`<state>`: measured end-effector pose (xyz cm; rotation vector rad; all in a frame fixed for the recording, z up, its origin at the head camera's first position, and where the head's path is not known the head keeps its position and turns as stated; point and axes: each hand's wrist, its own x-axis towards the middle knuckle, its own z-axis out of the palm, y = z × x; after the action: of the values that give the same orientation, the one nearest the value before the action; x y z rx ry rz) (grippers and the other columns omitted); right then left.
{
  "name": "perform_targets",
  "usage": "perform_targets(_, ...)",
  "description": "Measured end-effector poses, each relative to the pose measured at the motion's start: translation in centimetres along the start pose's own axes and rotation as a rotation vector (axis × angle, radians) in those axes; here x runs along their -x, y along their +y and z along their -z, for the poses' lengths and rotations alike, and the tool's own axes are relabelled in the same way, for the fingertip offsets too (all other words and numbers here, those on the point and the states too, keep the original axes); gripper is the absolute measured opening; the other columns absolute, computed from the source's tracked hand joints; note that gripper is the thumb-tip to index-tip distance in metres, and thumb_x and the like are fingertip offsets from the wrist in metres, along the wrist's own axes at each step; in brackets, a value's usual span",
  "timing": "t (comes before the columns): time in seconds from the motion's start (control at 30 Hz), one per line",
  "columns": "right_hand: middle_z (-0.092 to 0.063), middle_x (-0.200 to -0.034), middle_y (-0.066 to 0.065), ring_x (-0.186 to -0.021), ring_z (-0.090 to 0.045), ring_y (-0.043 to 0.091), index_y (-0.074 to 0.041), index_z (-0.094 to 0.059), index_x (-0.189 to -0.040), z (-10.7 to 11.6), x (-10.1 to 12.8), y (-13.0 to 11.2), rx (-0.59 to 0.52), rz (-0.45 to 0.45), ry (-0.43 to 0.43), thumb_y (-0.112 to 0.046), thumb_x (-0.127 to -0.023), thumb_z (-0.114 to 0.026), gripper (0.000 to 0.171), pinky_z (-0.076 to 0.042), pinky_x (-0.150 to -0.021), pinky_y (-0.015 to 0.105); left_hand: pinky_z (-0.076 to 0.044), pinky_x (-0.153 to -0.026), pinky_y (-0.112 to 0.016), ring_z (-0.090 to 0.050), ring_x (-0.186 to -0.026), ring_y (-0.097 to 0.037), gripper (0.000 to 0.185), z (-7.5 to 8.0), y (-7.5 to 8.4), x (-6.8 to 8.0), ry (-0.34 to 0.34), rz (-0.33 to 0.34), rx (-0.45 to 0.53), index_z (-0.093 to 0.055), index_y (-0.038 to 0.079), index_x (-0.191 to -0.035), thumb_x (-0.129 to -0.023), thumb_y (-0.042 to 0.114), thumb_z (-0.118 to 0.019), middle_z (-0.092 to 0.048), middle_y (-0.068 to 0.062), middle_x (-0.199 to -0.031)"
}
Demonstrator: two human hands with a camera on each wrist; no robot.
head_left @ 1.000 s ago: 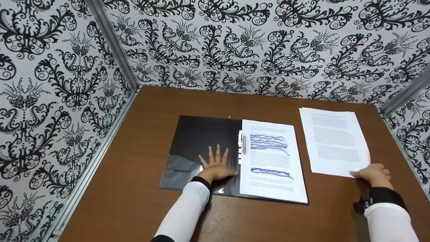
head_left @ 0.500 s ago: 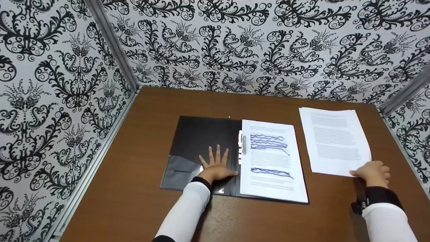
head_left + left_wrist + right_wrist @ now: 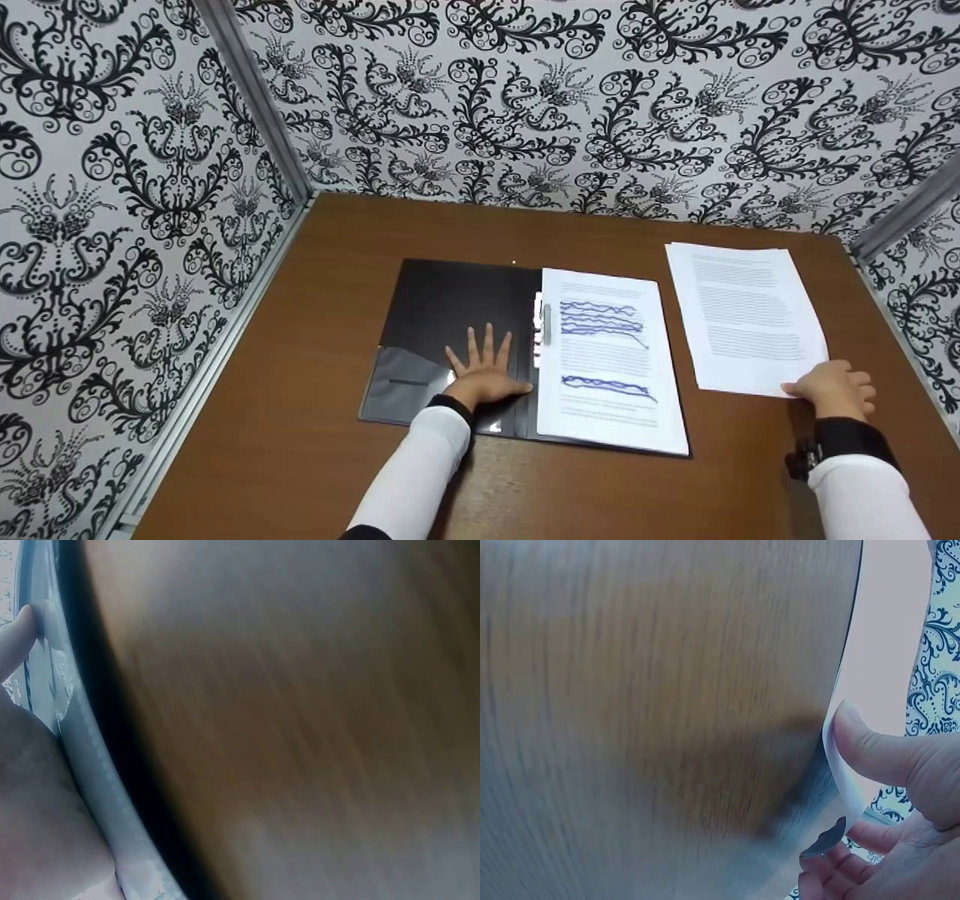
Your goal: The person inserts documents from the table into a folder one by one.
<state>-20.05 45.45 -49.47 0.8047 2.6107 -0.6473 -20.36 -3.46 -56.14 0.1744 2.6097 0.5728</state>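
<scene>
In the head view, a black ring binder (image 3: 457,300) lies spread out on the table. On its right side is a stack of printed pages (image 3: 600,412), the top one marked with blue scribbles. My left hand (image 3: 484,382) rests on the binder's left cover with fingers spread, the thumb near the spine. To the right of the binder lie loose printed sheets (image 3: 750,315). My right hand (image 3: 836,390) pinches their lower right corner. The right wrist view shows the thumb (image 3: 877,754) on top of the paper (image 3: 881,652), other fingers underneath, and the corner curled up.
A metal clip (image 3: 546,326) sits at the pages' left edge, by the binder's spine. The cover has a grey pocket (image 3: 405,382) at its lower left. The brown wooden table (image 3: 300,337) meets patterned walls (image 3: 487,97) at its back and sides.
My right hand has shifted very slightly at the corner of the loose sheets, still pinching it. My left hand and the binder stay in place.
</scene>
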Motion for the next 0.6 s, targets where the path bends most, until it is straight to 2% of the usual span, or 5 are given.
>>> perform_targets(0.3, -0.017, -0.121, 0.054, -0.115, -0.024, 0.064, 0.032, -0.011, -0.129, -0.05, -0.26, -0.12, -0.012, 0.003, -0.013, -0.024, -0.084, -0.071, 0.094, -0.03, -0.095, 0.067, 0.025, -0.1, -0.071, 0.035, -0.14, -0.035, 0.104, 0.03, 0.01, 0.06, 0.008, 0.002, 0.001, 0.003, 0.031, -0.156, -0.08, 0.068, -0.058, 0.027, -0.005, -0.16)
perform_targets(0.6, -0.024, -0.109, 0.05, -0.102, -0.029, 0.058, 0.032, -0.018, -0.124, 0.23, -0.5, 0.1, 0.034, 0.023, -0.055, -0.027, -0.083, -0.071, 0.089, -0.034, -0.09, 0.066, 0.025, -0.1, -0.071, 0.035, -0.14, -0.035, 0.105, 0.04, 0.09, 0.09, 0.003, 0.005, 0.002, 0.003, 0.031, -0.156, -0.08, 0.068, -0.059, 0.027, -0.004, -0.159)
